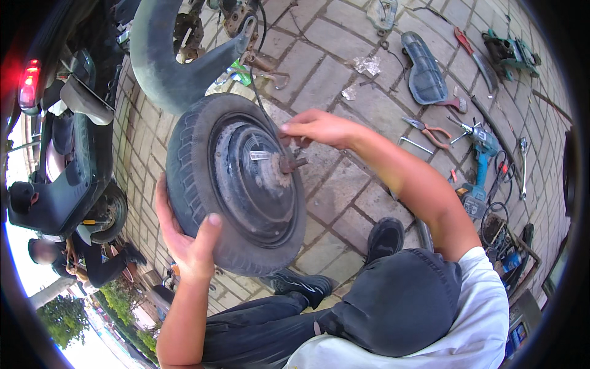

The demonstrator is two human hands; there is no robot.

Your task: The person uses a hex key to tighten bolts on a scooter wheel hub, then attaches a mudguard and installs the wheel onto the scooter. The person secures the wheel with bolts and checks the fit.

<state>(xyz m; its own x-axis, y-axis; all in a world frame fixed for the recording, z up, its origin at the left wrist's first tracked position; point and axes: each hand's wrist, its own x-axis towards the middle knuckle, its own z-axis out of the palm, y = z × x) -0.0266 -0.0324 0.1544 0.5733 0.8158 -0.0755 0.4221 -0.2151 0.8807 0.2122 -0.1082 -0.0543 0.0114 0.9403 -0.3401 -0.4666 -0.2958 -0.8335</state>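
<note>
A hub-motor wheel (261, 181) with a worn black tyre stands tilted on the paving. My left hand (190, 246) grips the tyre at its lower left, thumb on the side facing me. Close to the rusty axle stub (294, 164), the fingers of my right hand (316, 129) are pinched at a thin black cable (258, 101). That cable runs up to the vehicle frame beyond. Just behind the tyre hangs a curved dark mudguard (166, 67). Part of what the right fingers pinch is hidden by the hand.
On the right lie pliers (430, 131), a cordless drill (482, 154), a wrench (523, 169), a red-handled tool (473, 52) and a grey moulded cover (424, 67). A scooter (61, 166) is parked at the left, with another person (92, 255) nearby. My shoes (384, 240) are close to the wheel.
</note>
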